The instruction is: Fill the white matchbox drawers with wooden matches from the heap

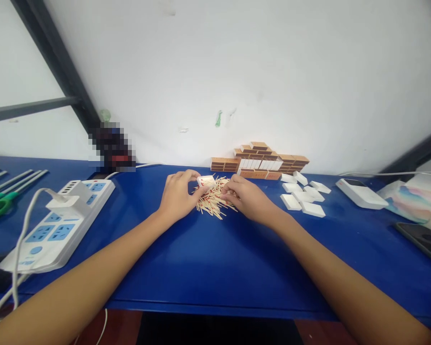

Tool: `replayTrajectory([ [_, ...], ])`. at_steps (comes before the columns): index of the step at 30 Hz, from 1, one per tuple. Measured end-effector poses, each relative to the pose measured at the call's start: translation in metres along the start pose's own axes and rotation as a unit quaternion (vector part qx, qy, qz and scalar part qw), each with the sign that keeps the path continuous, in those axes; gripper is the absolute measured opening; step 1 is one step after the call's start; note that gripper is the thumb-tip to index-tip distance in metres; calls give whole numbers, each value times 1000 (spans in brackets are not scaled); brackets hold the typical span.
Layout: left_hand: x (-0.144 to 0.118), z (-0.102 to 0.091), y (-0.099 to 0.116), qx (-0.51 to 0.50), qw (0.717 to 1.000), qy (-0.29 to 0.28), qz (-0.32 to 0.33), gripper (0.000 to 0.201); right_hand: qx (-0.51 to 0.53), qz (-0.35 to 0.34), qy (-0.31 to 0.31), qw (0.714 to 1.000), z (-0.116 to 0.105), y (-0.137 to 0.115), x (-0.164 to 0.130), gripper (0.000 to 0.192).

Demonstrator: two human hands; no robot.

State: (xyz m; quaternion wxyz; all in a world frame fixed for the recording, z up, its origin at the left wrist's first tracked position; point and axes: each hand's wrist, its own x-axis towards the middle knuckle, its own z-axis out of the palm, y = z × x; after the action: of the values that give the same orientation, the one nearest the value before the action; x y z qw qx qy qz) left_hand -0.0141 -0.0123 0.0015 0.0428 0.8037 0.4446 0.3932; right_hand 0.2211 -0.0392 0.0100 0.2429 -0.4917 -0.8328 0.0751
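My left hand [180, 194] grips a small white matchbox tray [206, 181] between thumb and fingers, tilted over the pile. Some red match heads show inside the tray. A loose heap of wooden matches [212, 203] with red heads lies on the blue table between my hands. At the heap's right side, my right hand [242, 194] is closed in a pinch on matches; how many it has is hidden by the fingers. Several more white matchbox trays [303, 195] lie scattered to the right of my right hand.
Brown matchboxes [260, 163] are stacked against the wall behind the heap. A white power strip [64, 225] with a plugged-in charger and green-handled scissors [0, 206] are at left. On the right are a white device [361, 192], a tissue pack [409, 201] and a dark phone [424, 242].
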Motion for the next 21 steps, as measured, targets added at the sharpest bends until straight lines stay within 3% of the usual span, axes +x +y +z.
replayTrajectory([
  [4,-2,2,0,-20,999,-24,19,29,50,6,86,995,-7,9,-2,6],
  [7,-5,5,2,-48,997,-44,50,34,93,-2,114,989,-8,7,-2,6],
  [13,-10,8,11,-77,991,-63,89,33,95,-43,78,992,-9,-7,-6,3],
  [21,-9,4,14,-74,988,-76,108,32,108,-10,65,992,-7,-11,-7,1],
])
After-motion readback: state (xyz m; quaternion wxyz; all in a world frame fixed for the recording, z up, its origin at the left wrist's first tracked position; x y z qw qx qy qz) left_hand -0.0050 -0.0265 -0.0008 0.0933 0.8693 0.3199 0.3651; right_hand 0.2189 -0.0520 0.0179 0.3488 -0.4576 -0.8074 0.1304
